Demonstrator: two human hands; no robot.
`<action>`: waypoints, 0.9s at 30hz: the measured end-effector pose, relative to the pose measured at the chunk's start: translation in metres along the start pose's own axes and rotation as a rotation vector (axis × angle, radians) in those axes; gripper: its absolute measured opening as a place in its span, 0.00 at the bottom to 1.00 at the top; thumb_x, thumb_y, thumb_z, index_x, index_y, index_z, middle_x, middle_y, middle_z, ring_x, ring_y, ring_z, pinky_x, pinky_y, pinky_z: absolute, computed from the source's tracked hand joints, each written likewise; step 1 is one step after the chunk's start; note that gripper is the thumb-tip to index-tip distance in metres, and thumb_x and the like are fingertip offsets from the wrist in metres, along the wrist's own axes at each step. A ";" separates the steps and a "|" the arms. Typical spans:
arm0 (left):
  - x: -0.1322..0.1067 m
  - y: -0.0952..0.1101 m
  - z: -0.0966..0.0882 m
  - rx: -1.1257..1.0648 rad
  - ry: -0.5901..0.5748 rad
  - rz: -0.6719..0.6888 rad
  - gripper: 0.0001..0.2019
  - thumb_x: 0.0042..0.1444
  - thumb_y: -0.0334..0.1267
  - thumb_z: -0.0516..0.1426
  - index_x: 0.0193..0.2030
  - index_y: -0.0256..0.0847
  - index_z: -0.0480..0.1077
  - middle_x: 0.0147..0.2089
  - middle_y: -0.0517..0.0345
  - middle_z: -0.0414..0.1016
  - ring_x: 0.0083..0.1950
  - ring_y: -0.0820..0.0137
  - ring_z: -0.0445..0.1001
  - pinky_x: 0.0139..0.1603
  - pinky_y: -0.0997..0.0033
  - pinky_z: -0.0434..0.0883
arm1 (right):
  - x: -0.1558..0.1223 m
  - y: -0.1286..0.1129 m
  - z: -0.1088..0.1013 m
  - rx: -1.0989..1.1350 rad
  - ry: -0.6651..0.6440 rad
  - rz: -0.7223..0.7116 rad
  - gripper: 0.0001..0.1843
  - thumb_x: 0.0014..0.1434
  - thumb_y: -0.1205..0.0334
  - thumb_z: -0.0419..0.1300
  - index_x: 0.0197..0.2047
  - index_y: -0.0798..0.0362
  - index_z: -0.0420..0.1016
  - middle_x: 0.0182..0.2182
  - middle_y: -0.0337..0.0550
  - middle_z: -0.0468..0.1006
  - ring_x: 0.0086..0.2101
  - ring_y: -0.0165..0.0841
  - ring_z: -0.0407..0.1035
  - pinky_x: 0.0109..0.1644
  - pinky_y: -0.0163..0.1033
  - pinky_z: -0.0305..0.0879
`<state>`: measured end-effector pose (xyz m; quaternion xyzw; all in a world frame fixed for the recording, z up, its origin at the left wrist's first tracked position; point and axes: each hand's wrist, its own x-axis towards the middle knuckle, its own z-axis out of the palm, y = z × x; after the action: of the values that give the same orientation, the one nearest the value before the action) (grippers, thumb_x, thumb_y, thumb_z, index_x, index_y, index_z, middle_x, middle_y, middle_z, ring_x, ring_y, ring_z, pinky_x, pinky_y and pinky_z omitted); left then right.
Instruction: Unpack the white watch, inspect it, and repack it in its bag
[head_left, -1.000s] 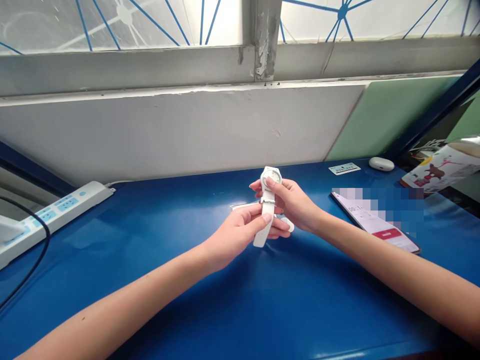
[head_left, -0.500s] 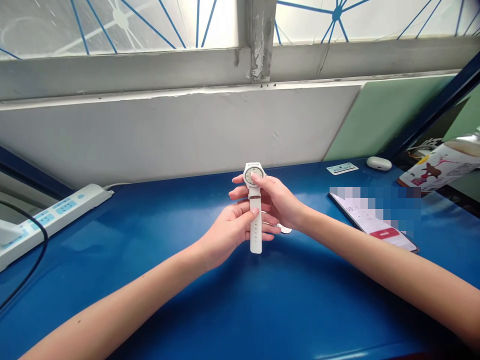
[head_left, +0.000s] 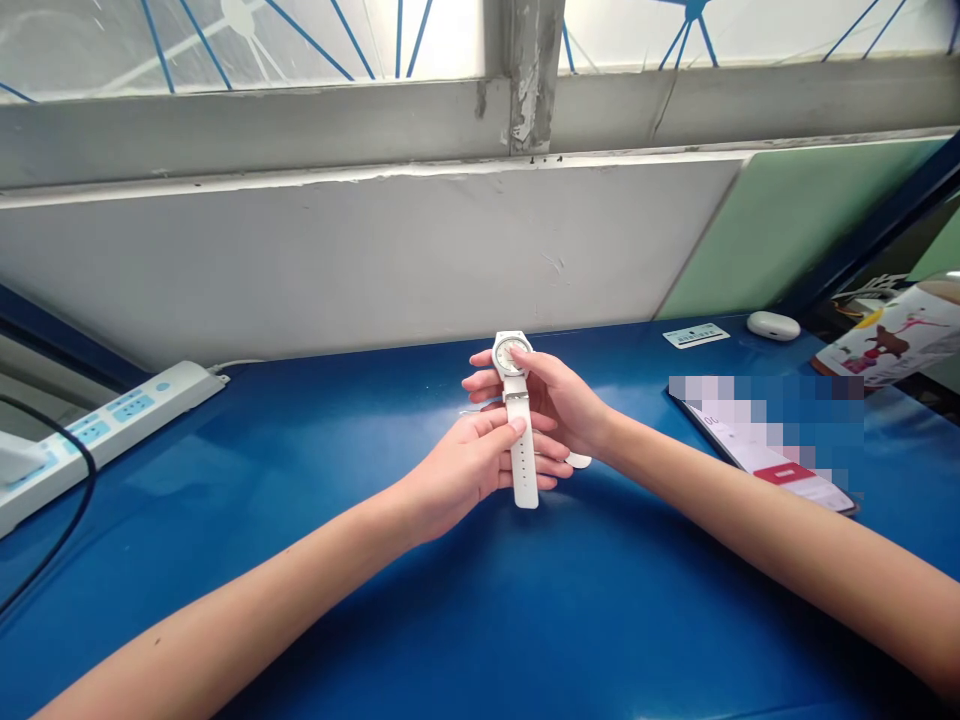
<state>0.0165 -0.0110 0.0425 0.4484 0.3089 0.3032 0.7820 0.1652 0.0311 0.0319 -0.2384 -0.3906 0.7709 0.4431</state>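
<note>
A white wristwatch (head_left: 523,462) is held up above the blue table, its round dial at the top and its punched strap hanging down toward me. My right hand (head_left: 564,395) is closed on the watch case, thumb over the dial and fingers behind. Lower down, my left hand (head_left: 480,455) pinches the strap, thumb in front and fingers stretched out behind it. A metal-looking keeper or buckle shows on the strap just below the case. Partly hidden behind my hands, a small white rounded thing (head_left: 577,461) shows; I cannot tell what it is.
On the right lie a phone (head_left: 784,473) with a partly blurred screen, a white card (head_left: 696,336), a white earbud case (head_left: 773,326) and a tilted labelled bottle (head_left: 892,335). A white power strip (head_left: 112,430) and black cable (head_left: 91,480) are at left. A wall panel (head_left: 360,270) borders the blue table (head_left: 585,620) behind.
The hanging strap has tilted slightly, its lower end swinging right. Both hands keep their hold on the watch. The whole view has shifted a little.
</note>
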 end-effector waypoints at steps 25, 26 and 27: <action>0.000 -0.011 0.001 0.041 0.094 -0.002 0.13 0.62 0.43 0.60 0.47 0.36 0.73 0.35 0.57 0.76 0.28 0.75 0.72 0.35 0.72 0.70 | 0.003 -0.008 -0.004 0.088 0.068 -0.023 0.16 0.55 0.46 0.67 0.37 0.52 0.78 0.25 0.34 0.71 0.31 0.28 0.69 0.39 0.33 0.68; 0.000 -0.011 0.001 0.038 0.072 -0.010 0.12 0.62 0.42 0.60 0.47 0.37 0.73 0.35 0.57 0.76 0.27 0.75 0.70 0.33 0.72 0.69 | 0.003 -0.008 -0.004 0.052 0.074 -0.056 0.16 0.54 0.46 0.69 0.34 0.51 0.78 0.24 0.33 0.72 0.30 0.27 0.69 0.39 0.33 0.68; -0.001 -0.012 0.001 0.030 0.047 -0.021 0.11 0.62 0.41 0.59 0.46 0.37 0.73 0.34 0.57 0.76 0.26 0.76 0.69 0.32 0.72 0.68 | 0.003 -0.007 -0.003 0.018 0.076 -0.088 0.16 0.53 0.47 0.70 0.32 0.51 0.77 0.24 0.33 0.73 0.30 0.27 0.70 0.39 0.33 0.68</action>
<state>0.0194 -0.0171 0.0328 0.4495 0.3362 0.3009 0.7710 0.1694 0.0373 0.0357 -0.2462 -0.3767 0.7444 0.4933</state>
